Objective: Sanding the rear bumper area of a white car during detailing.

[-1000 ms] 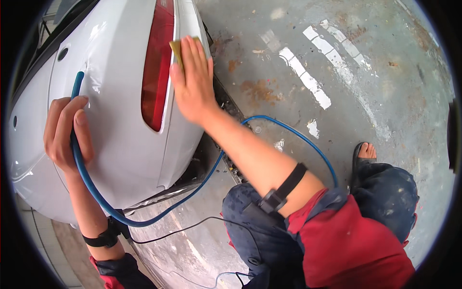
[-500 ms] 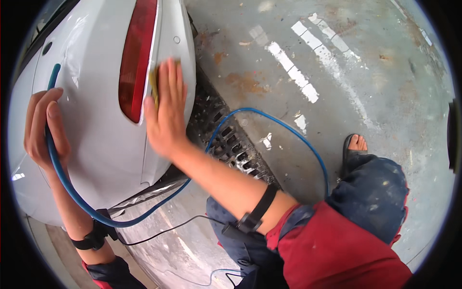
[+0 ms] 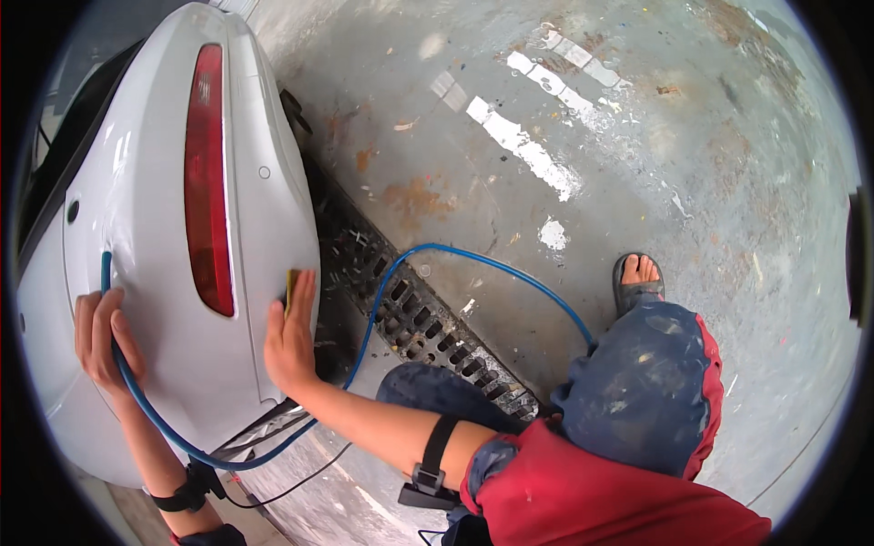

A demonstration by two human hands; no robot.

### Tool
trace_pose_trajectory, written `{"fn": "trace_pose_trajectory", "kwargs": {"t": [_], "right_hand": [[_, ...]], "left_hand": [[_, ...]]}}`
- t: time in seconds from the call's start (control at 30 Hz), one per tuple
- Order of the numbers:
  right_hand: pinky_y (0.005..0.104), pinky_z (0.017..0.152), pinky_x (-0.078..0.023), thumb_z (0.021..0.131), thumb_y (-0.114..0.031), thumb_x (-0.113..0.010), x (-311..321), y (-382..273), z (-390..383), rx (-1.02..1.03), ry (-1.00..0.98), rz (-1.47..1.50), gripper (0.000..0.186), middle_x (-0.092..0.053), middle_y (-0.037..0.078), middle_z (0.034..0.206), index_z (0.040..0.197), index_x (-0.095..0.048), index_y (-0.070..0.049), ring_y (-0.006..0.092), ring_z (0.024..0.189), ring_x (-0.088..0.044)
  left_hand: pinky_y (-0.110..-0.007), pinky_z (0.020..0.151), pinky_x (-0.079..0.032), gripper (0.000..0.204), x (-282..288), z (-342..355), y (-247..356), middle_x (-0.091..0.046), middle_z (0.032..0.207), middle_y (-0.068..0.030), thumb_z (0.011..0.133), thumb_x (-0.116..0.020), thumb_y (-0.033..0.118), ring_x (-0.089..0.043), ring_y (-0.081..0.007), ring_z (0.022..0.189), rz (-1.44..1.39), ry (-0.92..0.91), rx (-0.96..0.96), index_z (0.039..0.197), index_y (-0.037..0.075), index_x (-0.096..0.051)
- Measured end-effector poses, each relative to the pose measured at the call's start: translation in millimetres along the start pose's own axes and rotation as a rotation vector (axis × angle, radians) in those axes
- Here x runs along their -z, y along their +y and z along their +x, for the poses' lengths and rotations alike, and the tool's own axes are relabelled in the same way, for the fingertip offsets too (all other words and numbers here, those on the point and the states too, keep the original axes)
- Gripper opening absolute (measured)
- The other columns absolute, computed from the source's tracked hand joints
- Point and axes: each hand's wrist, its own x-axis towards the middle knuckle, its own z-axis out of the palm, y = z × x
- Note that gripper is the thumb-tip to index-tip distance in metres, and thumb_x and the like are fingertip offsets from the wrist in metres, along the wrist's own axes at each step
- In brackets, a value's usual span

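My left hand (image 3: 106,344) is wrapped round a blue hose (image 3: 155,420), close to its end, over the white body panel of a car (image 3: 150,337). The hose's tip points away from me along the panel. My right hand (image 3: 293,350) lies with outstretched fingers on the car's white bumper (image 3: 262,238), below and to the right of the long red tail light (image 3: 208,182). A thin yellow-green pad (image 3: 290,291) shows along the edge of that hand, pressed between it and the bumper; most of it is hidden under the fingers.
From my left hand the hose loops over a dirty slotted drain grate (image 3: 423,323) and the grey floor (image 3: 510,209) toward my bent knee (image 3: 637,391). My sandalled foot (image 3: 637,278) stands at right. A thin black cable (image 3: 300,491) hangs near my left forearm strap.
My right hand and the pad have slid from beside the tail light toward the bumper's near corner. The view has shifted, showing more of the car's far end. My left hand keeps hold of the hose.
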Motion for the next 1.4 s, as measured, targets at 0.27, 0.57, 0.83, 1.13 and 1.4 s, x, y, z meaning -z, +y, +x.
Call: {"fn": "trace_pose_trajectory", "kwargs": {"t": [0.27, 0.57, 0.83, 1.13, 1.4], "right_hand": [[0.0429, 0.134, -0.013, 0.117, -0.040, -0.030, 6, -2, 10, -0.263, -0.091, 0.037, 0.070, -0.008, 0.026, 0.177, 0.169, -0.011, 0.004, 0.0403, 0.165, -0.008], [0.0462, 0.134, -0.013, 0.117, -0.040, -0.033, 10, -16, 29, -0.336, -0.059, 0.229, 0.071, -0.009, 0.025, 0.177, 0.169, -0.011, 0.003, 0.0390, 0.165, -0.009], [0.0426, 0.129, -0.028, 0.116, -0.045, -0.030, 15, 20, 56, -0.611, -0.099, 0.423, 0.066, -0.038, 0.024, 0.168, 0.164, -0.035, 0.001, 0.0368, 0.159, -0.031], [0.0413, 0.117, -0.040, 0.114, -0.057, -0.034, 28, 88, 4, -1.185, -0.123, 0.585, 0.072, -0.058, 0.013, 0.153, 0.151, -0.052, 0.002, 0.0251, 0.140, -0.053], [0.0472, 0.098, -0.058, 0.112, -0.039, -0.044, 32, 137, -7, -1.224, -0.223, 0.476, 0.047, -0.066, 0.016, 0.132, 0.131, -0.060, 0.001, 0.0271, 0.118, -0.068]], "left_hand": [[-0.040, 0.070, -0.050, 0.020, -2, -5, -1, -0.063, 0.090, -0.0195, 0.103, -0.058, 0.009, -0.061, -0.0323, 0.079, 0.014, -0.030, 0.006, 0.102, -0.006, -0.071], [-0.042, 0.075, -0.053, 0.028, 2, -18, -16, -0.065, 0.093, -0.0213, 0.108, -0.054, 0.013, -0.064, -0.0345, 0.082, 0.052, -0.074, 0.006, 0.107, -0.009, -0.072], [-0.044, 0.083, -0.055, 0.032, 11, -22, -24, -0.069, 0.102, -0.0228, 0.112, -0.051, 0.014, -0.067, -0.0375, 0.092, 0.082, -0.167, 0.005, 0.113, -0.010, -0.072], [-0.040, 0.076, -0.054, 0.025, 9, -13, -19, -0.067, 0.096, -0.0223, 0.106, -0.052, 0.004, -0.066, -0.0339, 0.082, 0.047, -0.130, -0.036, 0.111, -0.009, -0.073], [-0.034, 0.064, -0.049, 0.032, 4, -50, 7, -0.067, 0.091, -0.0213, 0.110, -0.053, 0.015, -0.063, -0.0274, 0.074, -0.046, -0.043, -0.046, 0.103, -0.012, -0.070]]}}
